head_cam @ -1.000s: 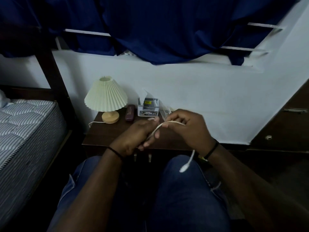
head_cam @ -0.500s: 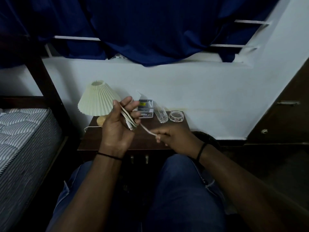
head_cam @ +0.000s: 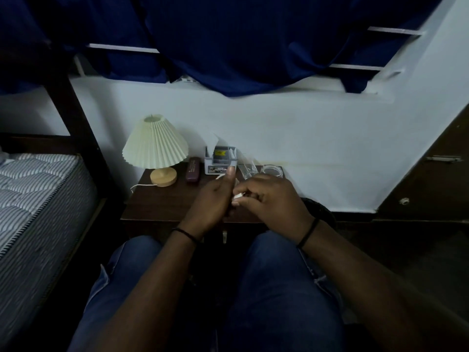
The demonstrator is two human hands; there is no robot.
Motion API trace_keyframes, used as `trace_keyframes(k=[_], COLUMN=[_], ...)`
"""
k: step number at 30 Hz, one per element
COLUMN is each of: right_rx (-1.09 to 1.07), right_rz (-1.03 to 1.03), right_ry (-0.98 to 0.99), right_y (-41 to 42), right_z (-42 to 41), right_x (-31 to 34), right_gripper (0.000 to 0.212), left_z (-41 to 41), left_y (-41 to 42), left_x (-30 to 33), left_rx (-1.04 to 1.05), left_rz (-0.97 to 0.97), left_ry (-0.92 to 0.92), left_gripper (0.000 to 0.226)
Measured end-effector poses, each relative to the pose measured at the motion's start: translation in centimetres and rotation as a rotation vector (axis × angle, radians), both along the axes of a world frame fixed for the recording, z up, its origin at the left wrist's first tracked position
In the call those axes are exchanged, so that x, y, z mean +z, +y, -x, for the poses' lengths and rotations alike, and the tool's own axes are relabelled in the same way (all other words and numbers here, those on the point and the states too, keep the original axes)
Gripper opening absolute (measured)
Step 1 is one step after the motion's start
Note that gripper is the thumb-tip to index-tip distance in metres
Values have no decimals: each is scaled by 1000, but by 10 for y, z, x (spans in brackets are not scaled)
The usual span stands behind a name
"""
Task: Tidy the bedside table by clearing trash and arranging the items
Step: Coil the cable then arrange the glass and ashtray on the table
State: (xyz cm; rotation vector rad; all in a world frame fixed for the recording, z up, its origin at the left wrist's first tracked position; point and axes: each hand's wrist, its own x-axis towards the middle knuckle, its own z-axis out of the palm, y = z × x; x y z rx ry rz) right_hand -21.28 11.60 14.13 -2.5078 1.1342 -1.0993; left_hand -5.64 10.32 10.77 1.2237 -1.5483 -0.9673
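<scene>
Over the front of the dark wooden bedside table (head_cam: 157, 207) my two hands meet around a white cable (head_cam: 238, 196). My left hand (head_cam: 213, 199) holds the coiled part, thumb pointing up, and most of the coil is hidden inside it. My right hand (head_cam: 269, 199) pinches the cable's white plug end right beside the left palm. Along the back of the table stand a cream pleated lamp (head_cam: 156, 146) on a wooden base, a dark maroon case (head_cam: 193, 170), a small white organiser box (head_cam: 220, 160), a clear glass (head_cam: 247, 170) and a glass ashtray (head_cam: 272, 170).
A striped mattress (head_cam: 33, 199) on a dark bed frame lies to the left. The lamp's white cord (head_cam: 140, 186) trails off the table's left side. A dark bin (head_cam: 318, 208) sits right of the table. A wooden cabinet (head_cam: 431, 179) fills the right, blue curtains hang above.
My left hand, raised with cable loops half a second ago, has come down. My right hand has closed in on it, and the hanging length of cable is now gathered up.
</scene>
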Motion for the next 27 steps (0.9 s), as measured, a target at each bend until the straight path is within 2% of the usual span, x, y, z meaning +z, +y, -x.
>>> trace_keyframes(k=[2,7,10,12,13,15,17,20,23,27], right_rx=[-3,99,66,-1,-23,-52,-95,-143,-123,-137], right_rz=[49,147,104,57,21,-39,-80,-238,-394,-516], right_ry=[-5,-4,-31,-87,-122,-188,-262,-445,-609,-660], right_y=[-1,-3,-4,-8,-10,-14,-18,-22,-25,-25], right_z=[1,-6,-8,-7,-7,-8,-7,-3,-2,-2], right_x=[-1,-6,-11,-14,-14,-13,-13,-14,-12,-13], right_gripper=[6,6,5,3,3,2,2,1,4,10], left_z=[-1,-12,-16,-21,-23,-26,-28,-29,-20,-9], left_y=[2,3,3,4,4,5,1,-5,0,1], left_x=[3,5,9,10,9,10,12,14,10,-1], left_rx=[-97,-267,-311,-369,-422,-459,-357,-107,43,132], left_rz=[-73,-278,-339,-335,-276,-94,82,305,484,583], left_ry=[22,115,121,179,180,46,-162,-435,-410,-408], left_gripper=[80,83,79,66,54,30,13,7,12,12])
